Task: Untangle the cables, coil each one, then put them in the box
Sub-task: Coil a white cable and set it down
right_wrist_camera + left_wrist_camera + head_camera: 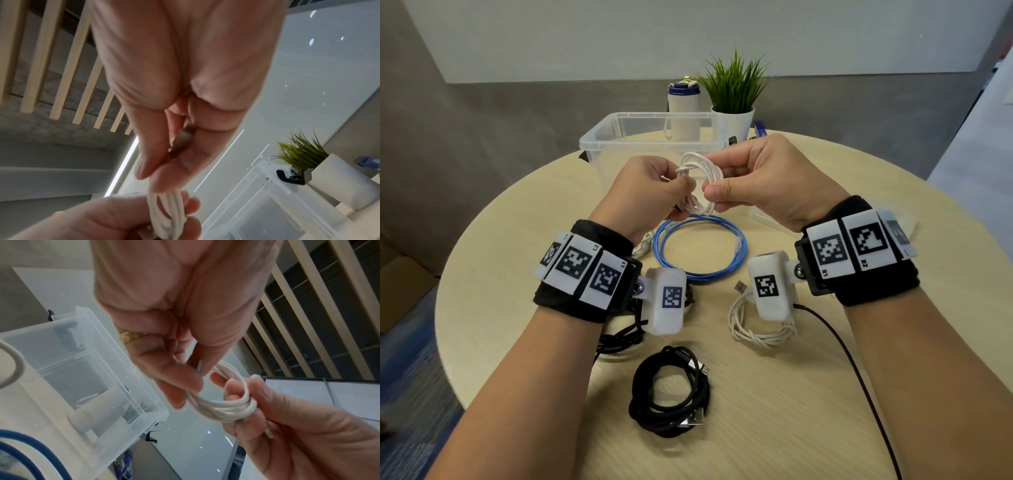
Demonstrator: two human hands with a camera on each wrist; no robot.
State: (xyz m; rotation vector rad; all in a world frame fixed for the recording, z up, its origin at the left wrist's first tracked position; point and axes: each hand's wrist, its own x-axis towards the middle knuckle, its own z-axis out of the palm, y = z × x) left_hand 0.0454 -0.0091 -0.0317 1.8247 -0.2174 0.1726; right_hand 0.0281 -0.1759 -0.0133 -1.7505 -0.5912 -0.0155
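So the round tabletop takes up most of the view, its near edge running out of frame and plenty of bare wood right of the fingers. Just past the fingers sits the clear box, open side up, long axis running left to right, with a white bottle and a potted plant behind it. Below the fingers, a blue cable lies flat in a loop; nearer the person there's a black coil, a white coil on the tabletop partly under the right wrist camera, and another black bundle mostly hidden under the left wrist. Both hands are raised above the tabletop, knuckles toward the box, nearly touching. The left hand has its fingers curled around one side of the white cable, a small coil standing roughly upright with its loop facing the person. The right hand pinches the other side of it between thumb and curled fingers.
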